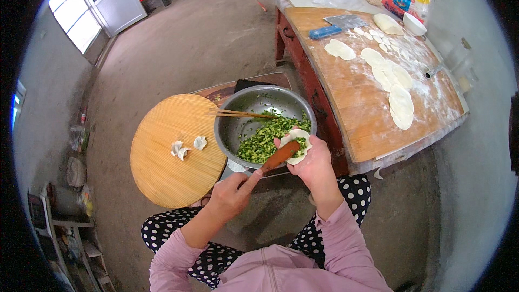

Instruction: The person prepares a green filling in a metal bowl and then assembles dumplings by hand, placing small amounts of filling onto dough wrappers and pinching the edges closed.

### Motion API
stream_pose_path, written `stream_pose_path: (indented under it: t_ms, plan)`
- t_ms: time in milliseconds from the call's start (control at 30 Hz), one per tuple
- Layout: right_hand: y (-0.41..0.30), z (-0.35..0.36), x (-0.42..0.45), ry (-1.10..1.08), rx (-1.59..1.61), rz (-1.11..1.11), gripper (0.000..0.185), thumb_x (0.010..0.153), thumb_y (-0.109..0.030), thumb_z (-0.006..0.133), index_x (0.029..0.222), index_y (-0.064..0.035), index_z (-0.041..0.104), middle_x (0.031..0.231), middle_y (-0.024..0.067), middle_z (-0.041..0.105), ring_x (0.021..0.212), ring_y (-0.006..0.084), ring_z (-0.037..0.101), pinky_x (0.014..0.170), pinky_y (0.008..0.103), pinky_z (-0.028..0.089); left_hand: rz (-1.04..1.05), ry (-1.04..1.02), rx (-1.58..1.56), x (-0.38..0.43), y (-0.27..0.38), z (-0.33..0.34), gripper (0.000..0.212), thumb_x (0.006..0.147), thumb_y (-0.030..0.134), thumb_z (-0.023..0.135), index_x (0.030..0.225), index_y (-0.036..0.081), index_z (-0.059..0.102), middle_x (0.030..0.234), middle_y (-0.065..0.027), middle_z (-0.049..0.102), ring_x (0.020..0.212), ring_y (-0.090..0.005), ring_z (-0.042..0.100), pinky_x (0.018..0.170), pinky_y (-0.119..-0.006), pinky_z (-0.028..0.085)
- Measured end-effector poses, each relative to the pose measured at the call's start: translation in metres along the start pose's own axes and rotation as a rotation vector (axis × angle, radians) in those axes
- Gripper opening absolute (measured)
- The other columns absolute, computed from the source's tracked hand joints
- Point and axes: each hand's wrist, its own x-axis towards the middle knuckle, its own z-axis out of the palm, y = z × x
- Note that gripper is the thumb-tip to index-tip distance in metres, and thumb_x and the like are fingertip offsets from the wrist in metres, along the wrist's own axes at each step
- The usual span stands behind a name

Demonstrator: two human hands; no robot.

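Observation:
My left hand (232,195) grips the handle of a brown wooden spatula (277,157). Its blade lies over a round dough wrapper (291,137), which rests in the palm of my right hand (316,164). Chopped green filling (301,151) sits on the wrapper, partly covered by the blade. Beneath and beyond my hands stands a steel basin (231,138) holding more of the chopped green filling (263,140). A pair of chopsticks (239,113) leans over its left rim. Left of it, a round slatted tray (162,125) carries several folded dumplings (179,150).
To the right, a floured wooden board (336,77) lies on a red table (302,65). On it are overlapping wrappers (389,74), small dough pieces (379,38), a dough lump (388,23), a blue-handled scraper (325,32) and a white bowl (414,24). A metal tube (434,70) lies near the wall.

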Motion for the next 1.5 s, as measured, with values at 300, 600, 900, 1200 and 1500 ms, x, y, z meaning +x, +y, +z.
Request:
stream_pose_path:
  t_ms: [300,600,900,1200,1500]
  plan:
    - [-0.009,-0.015,0.01,0.067,0.013,-0.12,0.038,0.094,-0.027,0.028,0.103,-0.0039,0.057,0.101,0.0165,0.058,0.092,0.0341,0.058,0.086,0.0485,0.048,-0.235,-0.032,-0.001,0.021,-0.015,0.0,0.04,0.075,0.002,0.06,0.114,0.009,0.06,0.072,-0.0094,0.053,0.056,-0.0268,0.054,0.049,-0.037,0.046]
    - [0.009,-0.022,-0.014,-0.194,-0.06,-0.026,0.033,0.094,-0.025,0.031,0.103,-0.0021,0.052,0.092,0.0158,0.059,0.088,0.0346,0.06,0.08,0.0468,0.051,-0.048,-0.007,0.116,0.06,0.003,-0.009,0.028,0.067,0.018,0.073,0.092,0.012,0.062,0.082,-0.0042,0.053,0.074,-0.024,0.054,0.063,-0.036,0.041]
    - [0.022,-0.025,-0.021,-0.33,0.06,0.244,0.035,0.094,-0.032,0.036,0.099,-0.003,0.054,0.074,0.0094,0.059,0.08,0.0306,0.061,0.07,0.0405,0.052,0.168,0.198,-0.012,0.038,0.017,-0.005,0.033,0.058,0.016,0.076,0.089,0.019,0.063,0.083,0.0008,0.049,0.074,-0.0162,0.05,0.065,-0.033,0.036]
    - [0.04,-0.003,-0.064,-0.246,-0.277,0.02,0.041,0.095,-0.036,0.032,0.112,-0.0049,0.053,0.098,0.0112,0.062,0.094,0.0252,0.061,0.083,0.0362,0.047,0.111,0.123,-0.112,0.039,0.024,-0.019,0.02,0.062,0.014,0.071,0.081,0.02,0.067,0.083,0.0005,0.049,0.075,-0.0166,0.05,0.068,-0.033,0.035]
    - [0.058,-0.024,-0.093,-0.433,-0.509,-0.309,0.037,0.096,-0.03,0.037,0.115,-0.0013,0.052,0.106,0.0048,0.058,0.097,0.0122,0.055,0.087,0.0277,0.041,-0.273,0.033,-0.599,0.067,0.033,-0.047,0.008,0.072,0.008,0.069,0.075,0.01,0.062,0.096,-0.0085,0.061,0.09,-0.0243,0.056,0.081,-0.035,0.042]
